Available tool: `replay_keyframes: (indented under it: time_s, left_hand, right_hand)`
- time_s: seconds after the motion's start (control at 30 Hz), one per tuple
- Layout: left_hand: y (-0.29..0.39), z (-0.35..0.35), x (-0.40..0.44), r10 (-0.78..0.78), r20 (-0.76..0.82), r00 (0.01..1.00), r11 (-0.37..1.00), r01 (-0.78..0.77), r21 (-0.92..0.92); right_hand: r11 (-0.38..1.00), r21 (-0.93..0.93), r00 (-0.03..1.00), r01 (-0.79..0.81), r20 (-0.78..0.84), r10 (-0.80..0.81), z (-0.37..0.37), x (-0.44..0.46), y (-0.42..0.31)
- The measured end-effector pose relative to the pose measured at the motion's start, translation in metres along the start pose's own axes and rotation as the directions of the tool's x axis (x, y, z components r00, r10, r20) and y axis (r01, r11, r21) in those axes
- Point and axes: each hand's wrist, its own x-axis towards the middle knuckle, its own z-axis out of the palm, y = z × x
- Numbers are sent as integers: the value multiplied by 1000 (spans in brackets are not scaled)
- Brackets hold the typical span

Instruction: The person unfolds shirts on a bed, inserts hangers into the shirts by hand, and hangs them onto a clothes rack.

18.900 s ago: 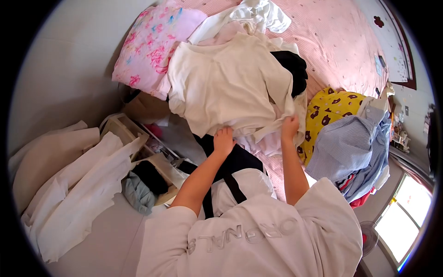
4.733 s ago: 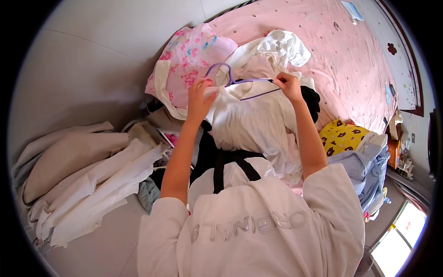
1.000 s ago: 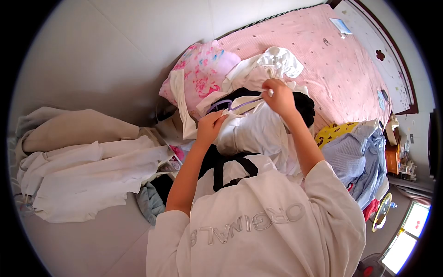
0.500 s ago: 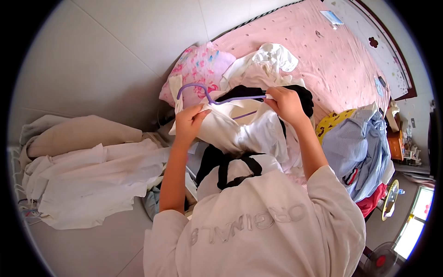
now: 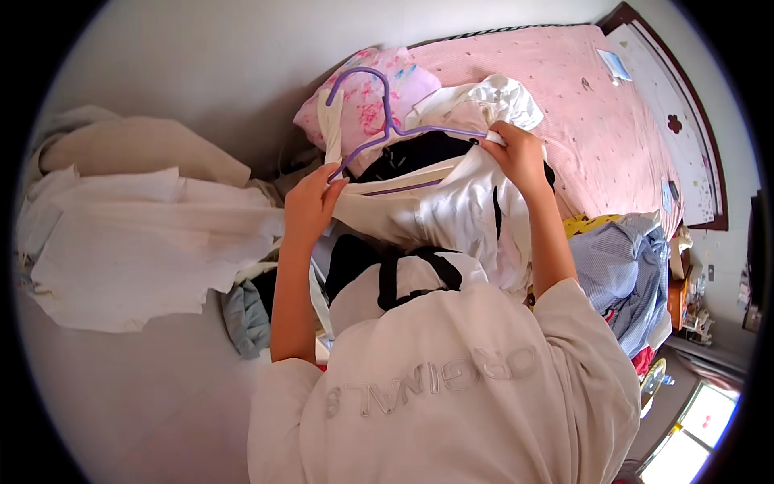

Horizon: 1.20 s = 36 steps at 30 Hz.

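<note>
A purple clothes hanger [image 5: 389, 109] is held up in front of me, its hook pointing up and left. On it hangs a white, silky-looking garment [image 5: 403, 211], whose neckline opens below the hanger's arms. My left hand [image 5: 310, 203] is closed at the hanger's left end, with the garment's edge by the fingertips. At the other end my right hand [image 5: 518, 157] pinches the hanger arm together with white cloth. A white strip of cloth [image 5: 330, 133] stands behind the hook. Black cloth [image 5: 423, 153] lies just behind the hanger.
Beyond the hanger are a floral pillow [image 5: 363, 101], a crumpled white cloth [image 5: 492, 97] and a bed with a pink sheet [image 5: 580, 121]. White shirts [image 5: 137, 250] hang at left beside a beige bundle [image 5: 145, 153]. A blue striped shirt [image 5: 613, 258] lies at right.
The hanger has tilted more upright, so its hook stands higher and its left arm now shows outside the garment. Both hands keep their hold. The camera view has shifted slightly.
</note>
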Motion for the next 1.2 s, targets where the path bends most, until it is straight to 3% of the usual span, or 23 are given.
replay_keyframes:
  time_s: [0.07, 0.2, 0.23, 0.33, 0.43, 0.5, 0.53, 0.67, 0.97, 1.03, 1.2]
  left_hand:
    - [10, -13, -2, -102, 61, 993, 995, 103, -14]
    - [15, -41, -15, -127, -53, 991, 990, 129, 52]
    - [16, -50, -18, -138, -96, 986, 987, 145, 72]
    - [23, -84, -32, -132, -242, 961, 975, 170, 143]
    - [39, -125, -49, -104, -332, 937, 950, 193, 247]
    - [52, -149, -67, -167, -376, 912, 918, 283, 279]
    - [55, -160, -76, -121, -418, 901, 911, 268, 313]
    - [93, -200, -117, -308, -529, 791, 836, 490, 247]
    - [153, -229, -181, -25, -655, 755, 675, 496, 546]
    - [168, -226, -183, -40, -685, 728, 671, 527, 521]
    - [191, -225, -199, -42, -648, 761, 681, 496, 538]
  right_hand:
    - [1000, 19, 1000, 17, 6, -17, 6, 6, -4]
    - [993, 96, 994, 69, 74, -77, 1, 20, -32]
    - [987, 123, 988, 107, 99, -119, -3, 27, -43]
    - [858, 276, 895, 433, -18, -446, -6, 49, -70]
    - [836, 232, 856, 497, 26, -517, -10, 65, -89]
    - [845, 269, 866, 462, 71, -496, -2, 64, -100]
    - [842, 282, 860, 459, 96, -501, -2, 61, -113]
    - [766, 377, 779, 520, 158, -607, 0, 44, -158]
    - [686, 538, 703, 490, 223, -676, 7, 13, -221]
    - [703, 546, 685, 456, 289, -669, -2, 10, -233]
    - [604, 596, 664, 529, 153, -732, 10, 6, -243]
